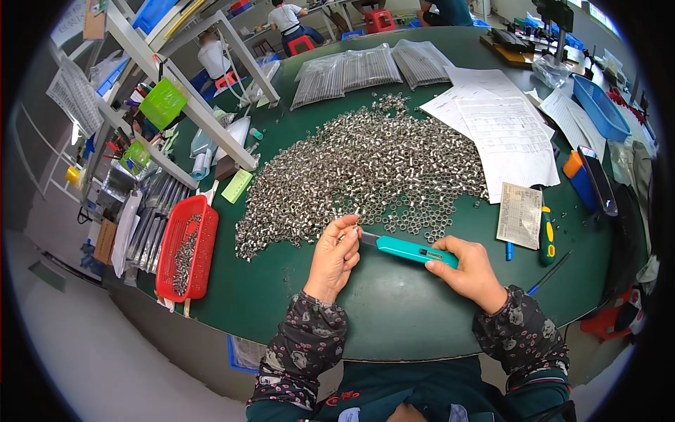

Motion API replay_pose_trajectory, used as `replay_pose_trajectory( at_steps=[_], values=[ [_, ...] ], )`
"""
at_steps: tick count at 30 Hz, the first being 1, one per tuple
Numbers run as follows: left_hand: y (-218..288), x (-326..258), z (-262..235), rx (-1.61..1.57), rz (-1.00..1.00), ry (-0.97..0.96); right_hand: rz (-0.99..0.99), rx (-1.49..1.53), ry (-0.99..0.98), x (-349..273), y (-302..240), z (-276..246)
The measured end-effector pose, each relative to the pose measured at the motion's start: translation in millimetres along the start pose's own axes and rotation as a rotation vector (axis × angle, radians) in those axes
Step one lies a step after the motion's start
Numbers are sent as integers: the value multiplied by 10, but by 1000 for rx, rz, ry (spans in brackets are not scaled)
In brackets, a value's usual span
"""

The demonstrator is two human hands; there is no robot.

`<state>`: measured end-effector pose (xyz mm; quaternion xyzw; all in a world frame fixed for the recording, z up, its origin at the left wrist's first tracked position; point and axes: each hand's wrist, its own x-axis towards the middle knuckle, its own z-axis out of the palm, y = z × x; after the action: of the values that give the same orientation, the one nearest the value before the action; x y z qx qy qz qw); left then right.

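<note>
My right hand [465, 269] is closed round a teal utility knife [408, 249], its blade out and pointing left. At the blade's tip, my left hand [333, 257] is closed in a pinch between thumb and fingers. A small metal piece seems to be in that pinch, mostly hidden by the fingertips. Just beyond both hands spreads a wide heap of small silvery metal rings [365, 165], thinning to a single layer at its near edge. Both hands are above the green tabletop [394, 309].
A red basket [200, 246] with some metal pieces stands at the left. Bagged metal rods [369, 69] lie behind the heap. To the right are paper sheets [510, 141], a yellow-green-handled tool [547, 235], a phone [598, 183] and a blue tray [601, 109]. Shelf posts [176, 81] rise at the left.
</note>
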<state>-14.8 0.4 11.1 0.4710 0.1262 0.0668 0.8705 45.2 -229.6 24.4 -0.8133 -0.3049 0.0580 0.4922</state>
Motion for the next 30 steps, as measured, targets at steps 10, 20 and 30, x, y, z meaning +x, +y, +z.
replay_pose_trajectory(
  at_steps=[10,20,30],
  values=[
    [-40,15,-64,-122,-20,-58,29,-7,-33,-2,-24,-18],
    [-62,10,-97,-106,-27,-85,42,28,-80,1,-32,-17],
    [-64,-20,-21,-2,36,-23,118,61,-116,15,12,-17]
  ],
)
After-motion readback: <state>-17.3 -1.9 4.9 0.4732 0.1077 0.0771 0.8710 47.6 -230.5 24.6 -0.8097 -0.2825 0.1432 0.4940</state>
